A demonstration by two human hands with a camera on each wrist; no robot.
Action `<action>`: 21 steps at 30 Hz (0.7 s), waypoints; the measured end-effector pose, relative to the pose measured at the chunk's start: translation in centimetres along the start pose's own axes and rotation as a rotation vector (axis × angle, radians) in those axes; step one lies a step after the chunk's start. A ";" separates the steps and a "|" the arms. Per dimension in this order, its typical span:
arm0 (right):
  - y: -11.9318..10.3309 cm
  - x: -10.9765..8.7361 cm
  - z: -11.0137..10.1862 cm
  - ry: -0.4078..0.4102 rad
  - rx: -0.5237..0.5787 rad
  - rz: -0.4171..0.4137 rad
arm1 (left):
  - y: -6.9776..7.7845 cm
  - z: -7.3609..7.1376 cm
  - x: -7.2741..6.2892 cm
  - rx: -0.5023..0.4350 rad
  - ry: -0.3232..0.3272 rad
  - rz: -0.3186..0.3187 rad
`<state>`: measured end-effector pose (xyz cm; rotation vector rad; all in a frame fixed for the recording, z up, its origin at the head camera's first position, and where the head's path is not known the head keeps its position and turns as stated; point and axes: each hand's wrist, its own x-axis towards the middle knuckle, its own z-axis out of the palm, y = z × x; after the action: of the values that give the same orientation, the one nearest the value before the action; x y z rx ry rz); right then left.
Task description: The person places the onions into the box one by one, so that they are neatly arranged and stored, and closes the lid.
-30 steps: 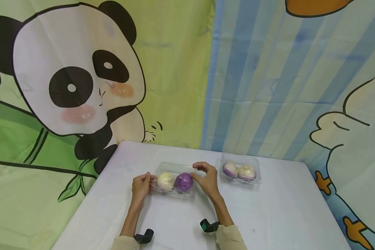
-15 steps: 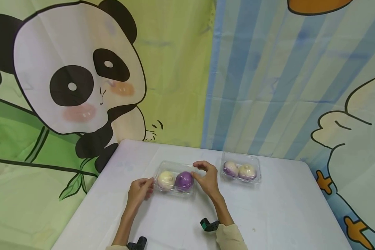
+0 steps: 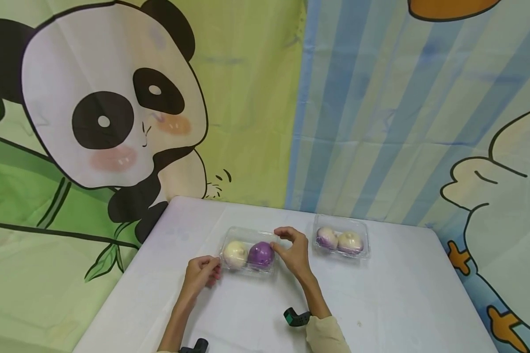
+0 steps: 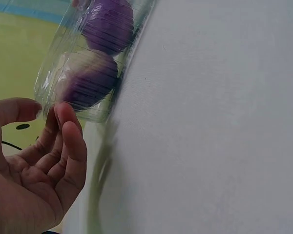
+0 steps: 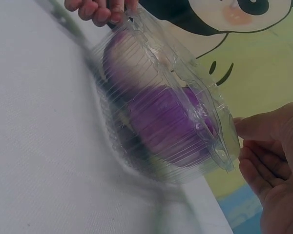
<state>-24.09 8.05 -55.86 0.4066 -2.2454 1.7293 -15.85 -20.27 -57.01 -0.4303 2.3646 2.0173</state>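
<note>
A clear plastic clamshell box (image 3: 247, 231) sits on the white table, holding two round onion-like bulbs: a cream-topped bulb (image 3: 235, 255) and a purple bulb (image 3: 261, 255). At the box's near left corner, my left hand (image 3: 199, 274) pinches the edge between thumb and fingertips. In the left wrist view, the thumb lies at one side of that corner and the fingers (image 4: 71, 131) at the other. My right hand (image 3: 295, 252) holds the right end by its rim. The right wrist view shows the thumb and curled fingers (image 5: 261, 168) right at the lid's edge.
Further back on the right of the table (image 3: 380, 294) stands a second clear box (image 3: 363, 235) with two purple-and-cream bulbs (image 3: 339, 241). Behind the table's far edge hangs a cloth printed with a panda (image 3: 110, 122) and blue stripes.
My left hand first drew back from the box's left side, then came to its near left corner. The right hand stays at the right end, and the box has hardly moved.
</note>
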 end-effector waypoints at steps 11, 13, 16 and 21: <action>-2.2 -0.6 -1.5 0.038 -0.100 0.104 | 0.0 0.3 0.1 -0.038 0.007 0.003; -2.9 -0.9 -2.2 0.010 -0.177 0.184 | 0.1 0.3 0.0 -0.039 0.008 0.007; -3.8 -1.8 -3.1 -0.100 -0.225 0.327 | 0.1 0.3 -0.1 -0.043 0.011 0.008; -4.5 -3.5 -3.9 -0.349 -0.101 0.493 | 0.1 0.3 -0.2 -0.043 0.022 -0.002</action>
<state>-18.93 10.91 -52.28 0.1436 -2.8613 1.8702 -15.76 -19.96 -56.93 -0.4576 2.3353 2.0773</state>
